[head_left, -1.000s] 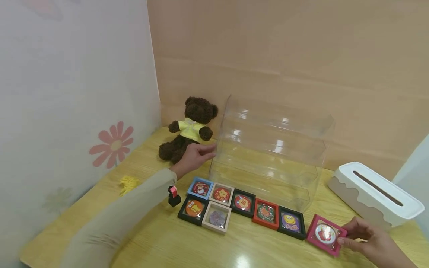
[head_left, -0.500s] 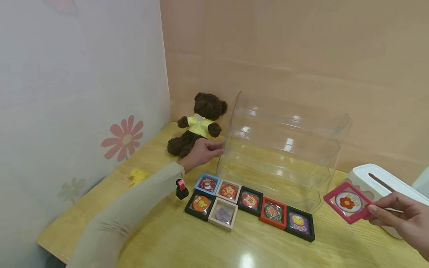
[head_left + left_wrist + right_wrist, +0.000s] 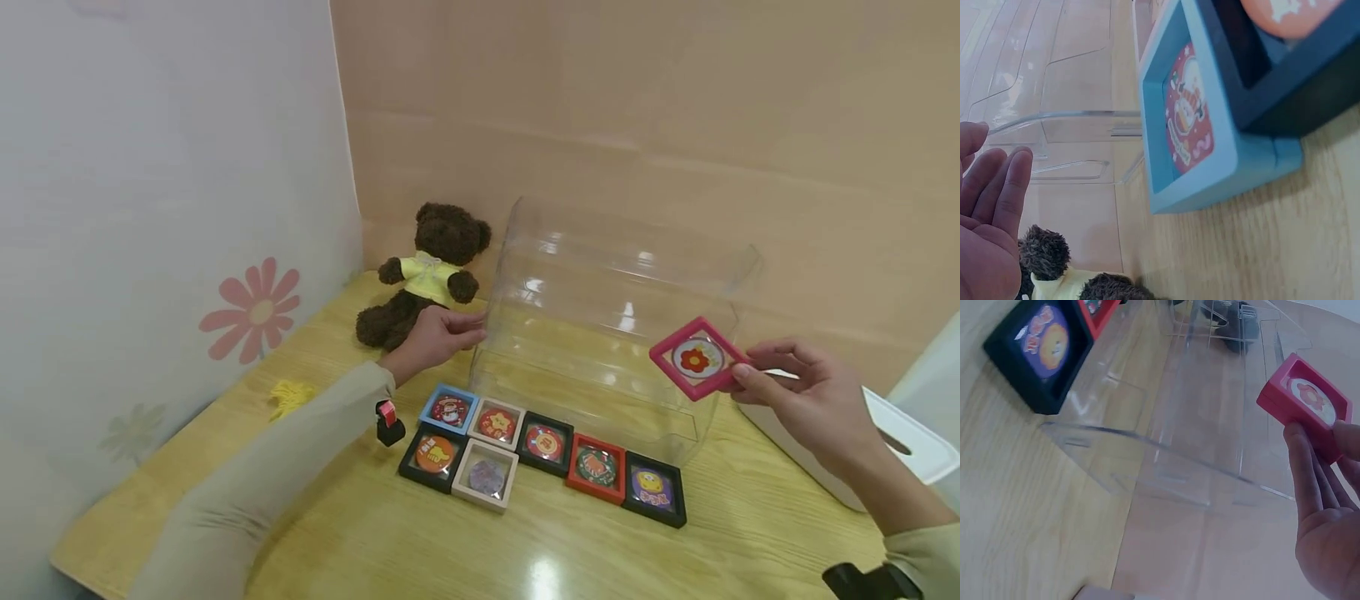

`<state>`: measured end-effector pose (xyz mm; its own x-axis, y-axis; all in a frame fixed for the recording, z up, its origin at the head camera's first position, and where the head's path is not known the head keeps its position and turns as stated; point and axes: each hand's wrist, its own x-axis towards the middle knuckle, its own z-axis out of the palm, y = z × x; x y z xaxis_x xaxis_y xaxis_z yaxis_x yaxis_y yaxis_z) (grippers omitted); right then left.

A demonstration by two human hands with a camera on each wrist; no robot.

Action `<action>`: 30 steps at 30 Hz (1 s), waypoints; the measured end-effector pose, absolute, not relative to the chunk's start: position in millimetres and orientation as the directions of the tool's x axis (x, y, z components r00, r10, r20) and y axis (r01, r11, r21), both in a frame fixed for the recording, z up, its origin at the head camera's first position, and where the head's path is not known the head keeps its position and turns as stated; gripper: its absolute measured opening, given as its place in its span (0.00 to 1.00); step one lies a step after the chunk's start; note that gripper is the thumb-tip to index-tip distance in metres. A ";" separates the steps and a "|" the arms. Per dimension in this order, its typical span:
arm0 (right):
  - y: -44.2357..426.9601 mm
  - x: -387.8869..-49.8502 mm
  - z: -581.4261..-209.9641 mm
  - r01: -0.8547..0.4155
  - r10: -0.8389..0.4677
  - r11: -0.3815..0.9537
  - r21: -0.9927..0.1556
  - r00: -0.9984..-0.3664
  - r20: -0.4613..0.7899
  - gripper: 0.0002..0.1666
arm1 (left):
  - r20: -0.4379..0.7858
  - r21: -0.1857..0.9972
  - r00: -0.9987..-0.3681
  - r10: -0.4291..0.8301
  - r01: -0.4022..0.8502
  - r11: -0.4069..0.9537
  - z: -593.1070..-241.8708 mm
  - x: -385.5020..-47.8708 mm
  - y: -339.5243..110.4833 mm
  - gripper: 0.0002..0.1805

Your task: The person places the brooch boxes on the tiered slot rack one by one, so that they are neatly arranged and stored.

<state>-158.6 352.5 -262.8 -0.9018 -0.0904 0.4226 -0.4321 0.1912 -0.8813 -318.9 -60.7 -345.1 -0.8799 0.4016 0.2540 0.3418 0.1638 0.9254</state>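
My right hand (image 3: 813,400) pinches a pink square frame (image 3: 696,358) by its edge, thumb in front and fingers behind. A round badge with a red flower shows inside it. The frame is raised before the right part of a clear tiered display rack (image 3: 600,329), tilted like a diamond in the head view. In the right wrist view the pink frame (image 3: 1304,400) is above the rack's side panel (image 3: 1166,459). My left hand (image 3: 435,337) pinches the rack's left side edge between thumb and fingers. The left wrist view shows its fingers (image 3: 1010,194) nearly straight.
Several framed badges lie before the rack, among them a blue frame (image 3: 448,408), a red one (image 3: 596,468) and a black one (image 3: 654,490). A brown teddy bear (image 3: 431,275) sits left, a white tissue box (image 3: 911,429) right. Yellow strands (image 3: 288,398) lie near the left wall.
My right hand has lifted the pink frame off the table and carried it up and left towards the rack. The left hand stays at the rack's left edge.
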 end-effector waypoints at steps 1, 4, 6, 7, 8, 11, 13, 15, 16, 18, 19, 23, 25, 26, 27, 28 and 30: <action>347.5 -163.4 -260.8 -0.432 -0.091 0.202 -0.879 -0.902 0.423 0.10 | 0.249 0.926 -0.882 0.400 0.337 0.167 -344.8 -318.0 -62.8 0.19; 333.4 -177.7 -254.8 -0.434 -0.089 0.236 -0.870 -0.901 0.425 0.08 | 0.244 0.927 -0.884 0.398 0.334 0.173 -343.7 -316.4 -69.1 0.19; 323.3 -188.4 -251.9 -0.439 -0.089 0.230 -0.869 -0.898 0.430 0.07 | 0.248 0.923 -0.886 0.393 0.339 0.181 -343.3 -315.6 -73.2 0.19; 317.7 -193.5 -250.8 -0.439 -0.089 0.229 -0.869 -0.898 0.430 0.06 | 0.246 0.922 -0.888 0.388 0.338 0.188 -343.4 -315.3 -75.1 0.19; 312.0 -198.6 -249.9 -0.439 -0.094 0.225 -0.870 -0.899 0.429 0.05 | 0.245 0.921 -0.890 0.384 0.338 0.195 -343.6 -315.0 -77.0 0.18; 293.4 -213.8 -248.6 -0.438 -0.091 0.255 -0.862 -0.899 0.429 0.06 | 0.241 0.916 -0.895 0.376 0.337 0.217 -343.7 -314.0 -81.7 0.18; 281.0 -222.8 -247.3 -0.437 -0.087 0.314 -0.843 -0.897 0.433 0.08 | 0.242 0.911 -0.892 0.382 0.344 0.225 -339.9 -311.1 -83.3 0.18; 270.1 -231.4 -246.4 -0.438 -0.084 0.365 -0.822 -0.895 0.439 0.11 | 0.244 0.906 -0.889 0.387 0.352 0.237 -339.6 -311.4 -84.3 0.18; 265.0 -235.2 -246.0 -0.431 -0.084 0.397 -0.810 -0.896 0.436 0.12 | 0.246 0.902 -0.888 0.389 0.356 0.243 -339.6 -311.3 -84.7 0.18; 256.3 -241.5 -245.5 -0.413 -0.082 0.452 -0.791 -0.902 0.424 0.14 | 0.238 0.899 -0.890 0.389 0.354 0.260 -339.8 -310.6 -84.7 0.17; 252.8 -244.0 -245.3 -0.402 -0.081 0.471 -0.785 -0.906 0.415 0.16 | 0.231 0.896 -0.891 0.391 0.351 0.272 -339.8 -309.9 -84.1 0.17; 243.1 -253.4 -243.9 -0.364 -0.057 0.511 -0.779 -0.918 0.392 0.18 | 0.220 0.885 -0.881 0.419 0.360 0.294 -344.2 -310.9 -81.5 0.17; 239.2 -257.1 -242.8 -0.355 -0.043 0.517 -0.779 -0.920 0.390 0.18 | 0.217 0.881 -0.876 0.430 0.365 0.300 -343.9 -310.2 -79.9 0.17; 237.6 -258.8 -241.9 -0.348 -0.034 0.525 -0.777 -0.920 0.390 0.17 | 0.222 0.875 -0.872 0.435 0.375 0.306 -343.5 -310.0 -79.1 0.17; 236.0 -260.1 -240.8 -0.343 -0.028 0.536 -0.772 -0.921 0.389 0.17 | 0.224 0.872 -0.871 0.438 0.380 0.309 -342.9 -310.0 -78.3 0.17; 234.5 -261.4 -239.7 -0.334 -0.021 0.550 -0.766 -0.922 0.387 0.16 | 0.228 0.866 -0.869 0.439 0.387 0.316 -342.1 -309.9 -77.5 0.17; 231.7 -263.2 -236.8 -0.330 -0.017 0.575 -0.749 -0.920 0.392 0.16 | 0.243 0.852 -0.860 0.448 0.410 0.325 -340.1 -309.4 -75.9 0.17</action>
<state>-263.2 231.7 -236.8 -0.9200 -0.0174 0.3916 -0.3297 0.5751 -0.7487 -309.4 -75.9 -340.1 -0.8605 0.4476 0.2434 0.4101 0.3249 0.8522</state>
